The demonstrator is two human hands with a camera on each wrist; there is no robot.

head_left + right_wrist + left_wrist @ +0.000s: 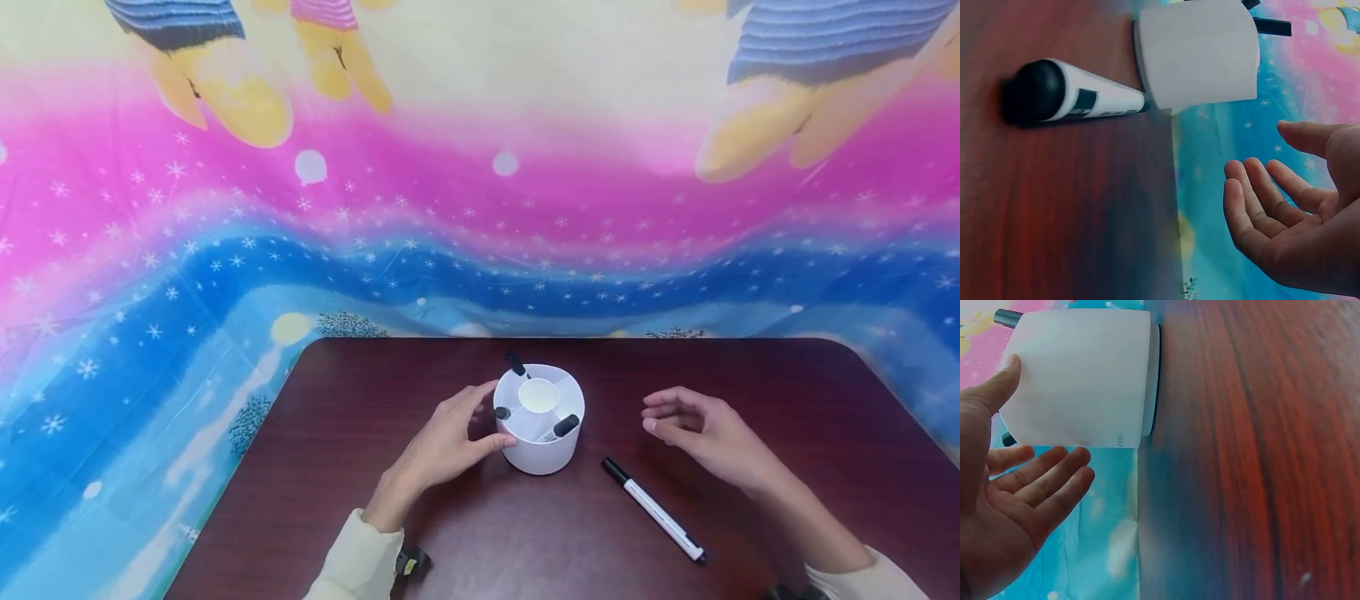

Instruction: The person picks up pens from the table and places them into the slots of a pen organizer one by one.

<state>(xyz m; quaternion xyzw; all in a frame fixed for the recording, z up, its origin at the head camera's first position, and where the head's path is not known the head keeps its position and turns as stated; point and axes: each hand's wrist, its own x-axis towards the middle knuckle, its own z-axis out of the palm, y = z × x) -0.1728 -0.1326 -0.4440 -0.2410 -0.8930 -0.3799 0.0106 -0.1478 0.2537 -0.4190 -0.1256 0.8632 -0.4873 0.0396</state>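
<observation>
A white round desk organizer (542, 458) with divided compartments and a round centre stands on the table; three black-tipped markers (566, 426) poke up from its outer sections. My left hand (447, 439) is at its left side, thumb by the front wall and fingers toward the back; the left wrist view shows the fingers (1054, 487) extended and the thumb over the wall. Whether they press on it, I cannot tell. A white marker (660, 512) with black ends lies slanted to the organizer's right. Beyond it hovers my right hand (712, 437), fingers loosely bent, holding nothing.
The dark reddish wooden table (337, 392) has rounded back corners. Behind and beside it hangs a colourful cloth (450, 200) with snowflakes and cartoon figures. A dark wrist device (412, 563) shows by the left sleeve.
</observation>
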